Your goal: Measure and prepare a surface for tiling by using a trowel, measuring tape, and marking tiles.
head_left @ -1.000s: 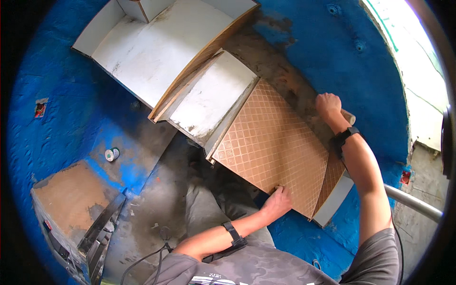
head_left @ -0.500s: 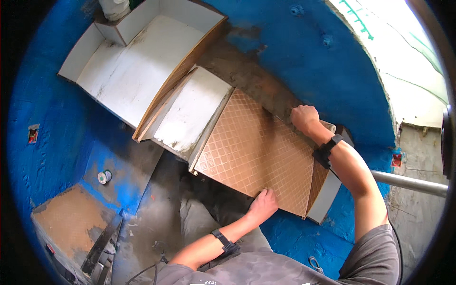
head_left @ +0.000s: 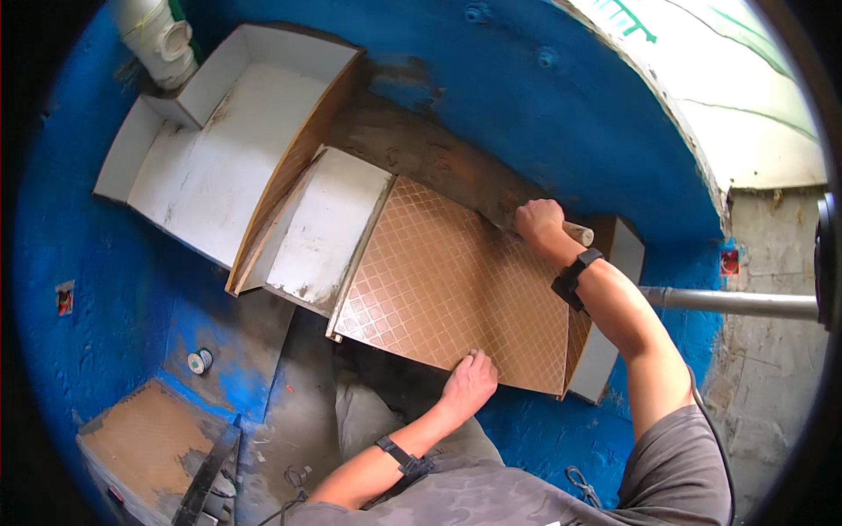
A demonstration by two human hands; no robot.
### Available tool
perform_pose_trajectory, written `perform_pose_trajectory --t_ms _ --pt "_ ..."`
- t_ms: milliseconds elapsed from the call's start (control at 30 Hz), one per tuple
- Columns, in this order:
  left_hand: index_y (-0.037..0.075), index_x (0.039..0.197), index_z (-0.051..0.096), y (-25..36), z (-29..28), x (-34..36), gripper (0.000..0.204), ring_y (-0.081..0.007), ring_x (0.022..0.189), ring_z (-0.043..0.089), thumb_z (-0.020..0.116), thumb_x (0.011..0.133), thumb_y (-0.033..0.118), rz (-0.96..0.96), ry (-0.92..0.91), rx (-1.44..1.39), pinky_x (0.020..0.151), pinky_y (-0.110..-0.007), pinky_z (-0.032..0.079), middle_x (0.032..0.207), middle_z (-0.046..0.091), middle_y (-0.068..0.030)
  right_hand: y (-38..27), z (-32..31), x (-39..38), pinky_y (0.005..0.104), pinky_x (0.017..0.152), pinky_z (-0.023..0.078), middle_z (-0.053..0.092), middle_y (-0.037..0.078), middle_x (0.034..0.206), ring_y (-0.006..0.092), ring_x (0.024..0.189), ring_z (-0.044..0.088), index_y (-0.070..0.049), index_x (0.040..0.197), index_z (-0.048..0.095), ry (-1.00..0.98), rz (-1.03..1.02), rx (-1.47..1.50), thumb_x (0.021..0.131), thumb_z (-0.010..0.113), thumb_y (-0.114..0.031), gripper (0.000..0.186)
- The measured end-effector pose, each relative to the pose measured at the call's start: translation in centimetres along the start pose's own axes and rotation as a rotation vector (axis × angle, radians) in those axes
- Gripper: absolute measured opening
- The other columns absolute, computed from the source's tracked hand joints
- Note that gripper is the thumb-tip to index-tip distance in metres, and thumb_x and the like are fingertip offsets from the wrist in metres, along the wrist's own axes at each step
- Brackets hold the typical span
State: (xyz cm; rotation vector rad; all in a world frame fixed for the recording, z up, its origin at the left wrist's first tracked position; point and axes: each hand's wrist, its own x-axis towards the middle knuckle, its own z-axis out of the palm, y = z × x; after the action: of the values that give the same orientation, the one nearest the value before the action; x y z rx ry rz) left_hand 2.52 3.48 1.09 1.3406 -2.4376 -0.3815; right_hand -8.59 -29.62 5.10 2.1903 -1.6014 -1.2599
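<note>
A brown tile (head_left: 447,280) with a raised grid pattern lies tilted across the middle, over a ledge. My left hand (head_left: 471,382) pinches its near edge, thumb underneath out of sight and fingertips curled on top. At the far edge, my right hand (head_left: 540,219) is closed in a fist round a tool whose thick, round, pale handle end (head_left: 579,233) sticks out to the right. The working end of that tool is mostly hidden, so its kind cannot be told. Next to the tile's left edge is a white, mortar-smeared panel (head_left: 329,230).
A white-lined, tile-fronted trough (head_left: 232,149) fills the upper left, below a white pipe (head_left: 156,44). Blue coated walls (head_left: 456,70) curve round. A metal pole (head_left: 737,302) juts in at right. A spool (head_left: 200,360) and a brown-topped block (head_left: 145,434) sit lower left.
The view has shifted, so the trough and tile appear further left and a little lower. Both hands keep nearly the same places on the tile's edges; more of the handle end shows.
</note>
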Motion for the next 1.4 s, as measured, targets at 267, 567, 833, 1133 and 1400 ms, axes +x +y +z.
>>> perform_pose_trajectory --t_ms 267,567,833,1133,1400 --pt "-0.001 0.101 0.067 0.1 -1.0 0.2 0.025 -0.0344 0.113 0.06 0.064 0.081 0.015 0.013 -0.162 -0.104 0.09 -0.041 0.052 0.117 0.064 -0.0195 6.3 1.5 -6.4 0.0415 0.071 0.059 0.075 0.014 0.088 0.0291 0.083 0.074 -0.01 0.079 0.077 0.122 -0.074 0.191 0.088 0.059 -0.022 0.023" --pt "0.002 0.1 0.065 -4.7 -8.2 -1.2 0.029 -0.0339 0.093 0.063 0.077 0.079 0.019 -0.02 -0.083 -0.413 0.081 -0.043 0.052 0.098 0.065 -0.0147 12.6 7.3 -24.7 0.0516 0.078 0.054 0.07 0.025 0.088 0.0441 0.086 0.068 0.0 0.085 0.069 0.208 0.306 0.939 0.096 0.05 -0.043 0.048" --pt "0.001 0.101 0.071 -8.7 -12.3 -4.3 0.031 -0.0289 0.083 0.071 0.079 0.079 0.022 -0.223 -0.411 -0.553 0.076 -0.038 0.056 0.089 0.072 -0.0156 7.7 16.8 -47.3 0.0427 0.057 0.047 0.06 0.013 0.064 0.0269 0.061 0.061 0.0 0.087 0.066 0.463 0.762 1.464 0.099 0.059 -0.035 0.038" --pt "-0.003 0.107 0.071 -11.3 -10.2 -4.3 0.044 -0.0285 0.085 0.073 0.08 0.08 0.03 0.195 -1.05 -0.383 0.078 -0.038 0.057 0.09 0.074 -0.0194 -19.4 13.6 -67.3 0.0285 0.052 0.049 0.056 0.0 0.075 0.0099 0.06 0.054 -0.008 0.099 0.054 0.467 1.671 2.473 0.095 0.072 -0.03 0.029" --pt "-0.002 0.098 0.071 -10.9 -7.2 -7.6 0.035 -0.0233 0.074 0.07 0.079 0.08 0.028 0.548 -1.211 -0.147 0.071 -0.036 0.054 0.081 0.072 -0.0162 -52.7 17.4 -68.3 0.0341 0.054 0.053 0.06 0.004 0.084 0.0167 0.068 0.063 -0.012 0.102 0.049 0.627 2.359 2.881 0.087 0.073 -0.01 0.028"
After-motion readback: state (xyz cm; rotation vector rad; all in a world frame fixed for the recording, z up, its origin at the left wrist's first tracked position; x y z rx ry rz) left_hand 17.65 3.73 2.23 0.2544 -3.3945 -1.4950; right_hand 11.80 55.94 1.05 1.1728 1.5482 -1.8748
